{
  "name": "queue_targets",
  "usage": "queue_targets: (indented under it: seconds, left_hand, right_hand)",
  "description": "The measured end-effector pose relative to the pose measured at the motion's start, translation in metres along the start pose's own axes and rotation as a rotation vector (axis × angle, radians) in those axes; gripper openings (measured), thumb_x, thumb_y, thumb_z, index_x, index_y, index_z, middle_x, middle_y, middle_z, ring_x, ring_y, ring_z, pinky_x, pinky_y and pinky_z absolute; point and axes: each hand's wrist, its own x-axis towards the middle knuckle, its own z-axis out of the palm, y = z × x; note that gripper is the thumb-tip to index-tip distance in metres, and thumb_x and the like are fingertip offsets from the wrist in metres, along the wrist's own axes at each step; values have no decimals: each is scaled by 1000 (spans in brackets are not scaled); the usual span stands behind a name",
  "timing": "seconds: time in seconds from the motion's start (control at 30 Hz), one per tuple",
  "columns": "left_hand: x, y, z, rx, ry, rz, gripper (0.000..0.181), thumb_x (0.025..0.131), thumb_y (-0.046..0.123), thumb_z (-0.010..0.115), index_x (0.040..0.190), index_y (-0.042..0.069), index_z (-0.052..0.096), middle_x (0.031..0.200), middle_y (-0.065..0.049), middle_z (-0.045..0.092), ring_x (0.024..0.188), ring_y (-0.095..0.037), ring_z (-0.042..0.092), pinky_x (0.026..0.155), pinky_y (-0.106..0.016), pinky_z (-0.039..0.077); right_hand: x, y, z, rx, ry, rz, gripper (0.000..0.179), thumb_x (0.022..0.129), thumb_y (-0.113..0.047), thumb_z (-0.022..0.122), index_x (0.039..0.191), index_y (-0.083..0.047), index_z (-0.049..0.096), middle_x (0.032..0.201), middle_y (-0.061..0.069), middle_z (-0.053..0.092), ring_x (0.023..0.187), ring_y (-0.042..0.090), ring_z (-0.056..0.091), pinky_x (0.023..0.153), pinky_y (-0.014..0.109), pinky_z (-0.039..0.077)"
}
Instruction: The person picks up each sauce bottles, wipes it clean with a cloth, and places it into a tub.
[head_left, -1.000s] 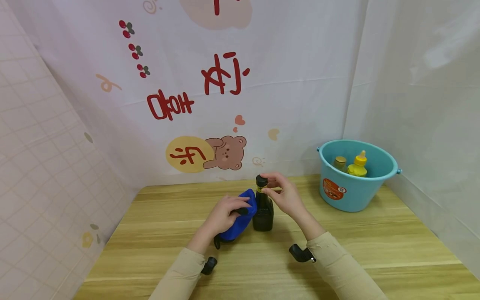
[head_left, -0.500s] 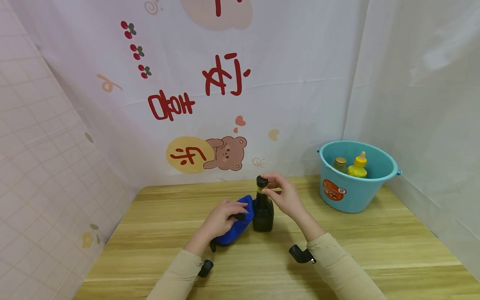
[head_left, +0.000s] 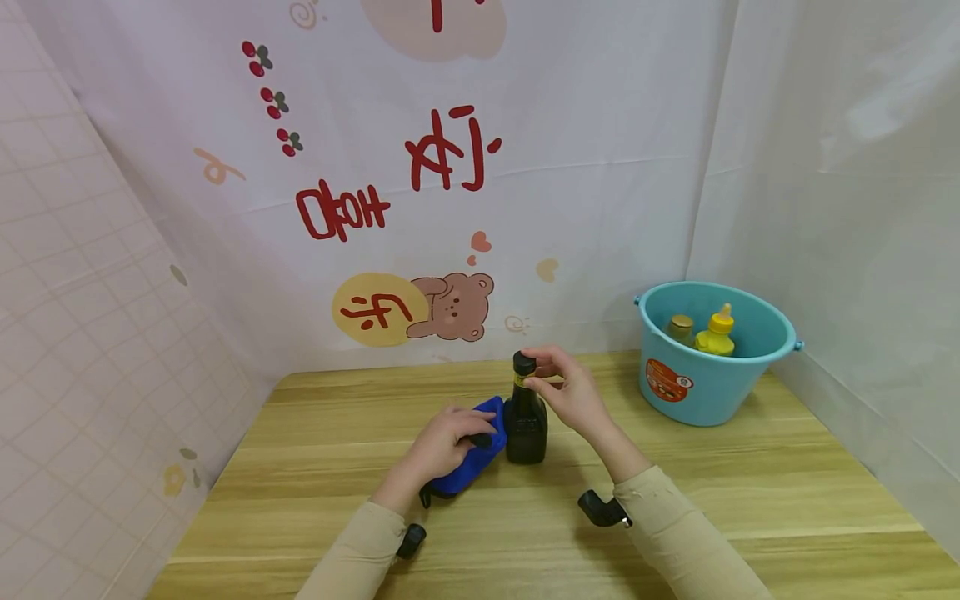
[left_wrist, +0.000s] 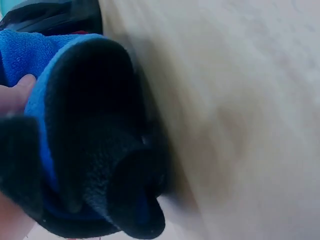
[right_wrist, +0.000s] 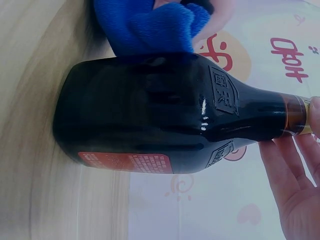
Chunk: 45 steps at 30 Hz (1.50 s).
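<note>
A dark glass sauce bottle [head_left: 527,437] with a black cap stands upright on the wooden table. Fingers and thumb of my right hand [head_left: 573,396] pinch its neck just below the cap. In the right wrist view the bottle [right_wrist: 140,110] shows raised lettering on its shoulder and a red label low on one side. My left hand [head_left: 441,442] grips a blue terry cloth [head_left: 467,468] with black edging and presses it against the bottle's left side. From the left wrist, the cloth [left_wrist: 42,60] appears folded, its black inner side facing the camera.
A light-blue bucket [head_left: 708,390] stands at the back right, holding a yellow squeeze bottle [head_left: 716,340] and a jar [head_left: 681,328] with a tan lid. A printed white curtain [head_left: 585,208] hangs behind the table. Black camera mounts [head_left: 602,508] project from both wrists.
My left hand and the cloth have slid down the bottle's left side, from near its neck to its body. The right hand and bottle stay in place.
</note>
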Motion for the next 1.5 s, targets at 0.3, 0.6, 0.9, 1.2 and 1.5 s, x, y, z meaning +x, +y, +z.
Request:
queue_targets:
  seconds: [0.3, 0.6, 0.9, 1.2, 1.5]
  left_hand:
    - [-1, 0, 7, 123, -77, 10, 42, 78, -16, 69, 106, 14, 77, 123, -4, 68, 113, -25, 61, 90, -37, 49]
    - [4, 4, 8, 202, -111, 33, 39, 79, -15, 70, 102, 16, 77, 114, -1, 72, 107, -22, 63, 85, -34, 50]
    - [21, 12, 1, 314, -303, 23, 35, 81, -8, 72, 103, 19, 78, 101, 10, 73, 93, -8, 66, 86, -29, 47]
    - [32, 12, -2, 375, -395, 1, 35, 80, -3, 74, 100, 25, 78, 93, 16, 72, 79, -6, 62, 85, -28, 47]
    - [23, 8, -1, 306, -362, -39, 37, 82, -3, 75, 107, 23, 78, 102, 14, 72, 93, -7, 65, 93, -32, 47]
  right_hand:
    - [-1, 0, 0, 3, 1, -1, 40, 89, -2, 72, 127, -15, 64, 113, 11, 67, 96, 28, 67, 75, 39, 59]
    - [-1, -1, 0, 15, 5, -17, 42, 88, -2, 72, 127, -13, 63, 114, 13, 66, 96, 30, 67, 74, 39, 59]
    - [-2, 0, 0, 28, 13, -12, 40, 89, -4, 71, 127, -14, 64, 115, 14, 65, 99, 32, 66, 76, 40, 58]
    - [-1, 0, 0, 13, 11, -19, 41, 89, -3, 71, 128, -14, 63, 115, 13, 65, 99, 31, 66, 76, 36, 58]
    - [-3, 0, 1, 15, 5, -25, 44, 89, 0, 71, 130, -14, 61, 114, 11, 64, 97, 29, 67, 77, 34, 58]
